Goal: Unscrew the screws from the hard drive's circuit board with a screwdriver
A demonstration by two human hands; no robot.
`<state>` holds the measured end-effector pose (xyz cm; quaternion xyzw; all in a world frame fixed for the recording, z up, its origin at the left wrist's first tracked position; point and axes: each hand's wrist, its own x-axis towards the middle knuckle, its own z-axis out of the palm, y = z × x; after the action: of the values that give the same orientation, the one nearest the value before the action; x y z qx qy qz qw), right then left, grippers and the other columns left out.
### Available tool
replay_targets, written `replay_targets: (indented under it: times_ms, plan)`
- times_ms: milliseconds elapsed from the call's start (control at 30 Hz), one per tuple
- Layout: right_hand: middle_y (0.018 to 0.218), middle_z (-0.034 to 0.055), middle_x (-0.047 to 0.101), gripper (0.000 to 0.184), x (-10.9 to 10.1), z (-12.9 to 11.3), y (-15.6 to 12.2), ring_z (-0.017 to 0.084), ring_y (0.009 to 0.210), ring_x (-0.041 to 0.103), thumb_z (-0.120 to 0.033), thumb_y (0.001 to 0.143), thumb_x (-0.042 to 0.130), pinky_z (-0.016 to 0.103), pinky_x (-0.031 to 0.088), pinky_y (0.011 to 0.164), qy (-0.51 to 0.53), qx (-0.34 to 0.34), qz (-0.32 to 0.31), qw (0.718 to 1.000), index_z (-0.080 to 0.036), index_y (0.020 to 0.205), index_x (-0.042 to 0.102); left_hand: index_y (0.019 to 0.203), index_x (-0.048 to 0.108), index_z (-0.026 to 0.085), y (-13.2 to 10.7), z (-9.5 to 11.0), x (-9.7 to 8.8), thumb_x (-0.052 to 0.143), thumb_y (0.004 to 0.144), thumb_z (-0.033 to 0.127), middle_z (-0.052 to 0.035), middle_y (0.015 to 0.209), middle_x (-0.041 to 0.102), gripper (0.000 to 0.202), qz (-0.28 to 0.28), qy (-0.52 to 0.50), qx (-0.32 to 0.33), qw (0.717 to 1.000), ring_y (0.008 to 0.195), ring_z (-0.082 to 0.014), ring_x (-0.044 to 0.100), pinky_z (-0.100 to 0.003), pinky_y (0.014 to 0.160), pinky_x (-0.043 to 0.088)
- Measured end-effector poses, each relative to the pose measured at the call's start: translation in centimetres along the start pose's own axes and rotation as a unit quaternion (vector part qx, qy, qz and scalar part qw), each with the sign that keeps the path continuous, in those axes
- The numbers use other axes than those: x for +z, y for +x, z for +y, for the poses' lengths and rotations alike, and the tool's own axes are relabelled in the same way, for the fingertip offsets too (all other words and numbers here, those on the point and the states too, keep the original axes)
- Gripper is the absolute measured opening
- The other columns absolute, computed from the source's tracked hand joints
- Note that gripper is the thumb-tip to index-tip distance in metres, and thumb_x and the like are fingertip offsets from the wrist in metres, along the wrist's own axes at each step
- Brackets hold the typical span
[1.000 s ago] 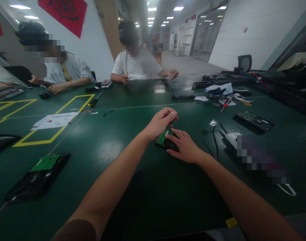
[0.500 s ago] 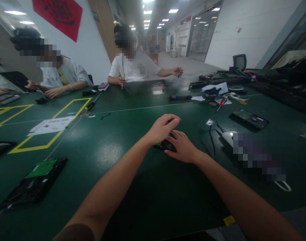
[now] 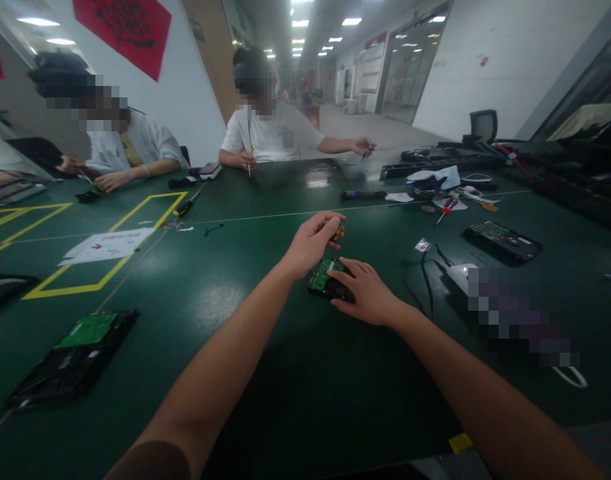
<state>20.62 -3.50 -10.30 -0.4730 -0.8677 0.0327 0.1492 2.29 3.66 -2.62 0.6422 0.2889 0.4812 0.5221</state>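
A small black device with a green circuit board lies on the green table before me. My right hand rests over its right end, fingers spread on top and thumb at the near edge, holding it against the table. Just above and behind the board, my left hand is closed around a screwdriver with a yellow-and-black handle. Most of that tool is hidden by the fingers, and its tip cannot be made out.
A similar black unit with a green board lies left; another device lies right. Beside my right arm are a white-ended blurred object and a black cable. A red screwdriver lies farther back. Two people sit opposite.
My left hand has lifted off the device and shifted slightly left and away, uncovering the green board and the yellow handle. My right hand stays on the device.
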Motion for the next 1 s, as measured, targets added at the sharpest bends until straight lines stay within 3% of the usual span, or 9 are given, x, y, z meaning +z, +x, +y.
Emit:
replay_targets:
  times_ms: [400, 1000]
  plan:
    - [0.162, 0.0173, 0.04, 0.066, -0.18, -0.12, -0.01, 0.039, 0.147, 0.04, -0.053, 0.091, 0.067, 0.06, 0.03, 0.12, 0.004, 0.003, -0.003, 1.0, -0.026, 0.15, 0.053, 0.108, 0.067, 0.02, 0.41, -0.03, -0.57, 0.056, 0.1, 0.038, -0.0057, 0.094, 0.066, 0.023, 0.043, -0.031, -0.002, 0.999, 0.089, -0.015, 0.065, -0.025, 0.068, 0.057]
    - [0.162, 0.0175, 0.04, 0.067, -0.14, 0.03, 0.04, 0.04, 0.146, 0.041, -0.053, 0.091, 0.068, 0.06, 0.031, 0.119, 0.006, -0.004, -0.001, 1.0, -0.027, 0.151, 0.053, 0.105, 0.067, 0.019, 0.44, -0.09, -0.64, 0.056, 0.101, 0.036, -0.0055, 0.092, 0.066, 0.02, 0.06, -0.043, -0.014, 0.997, 0.087, -0.0153, 0.067, -0.025, 0.067, 0.057]
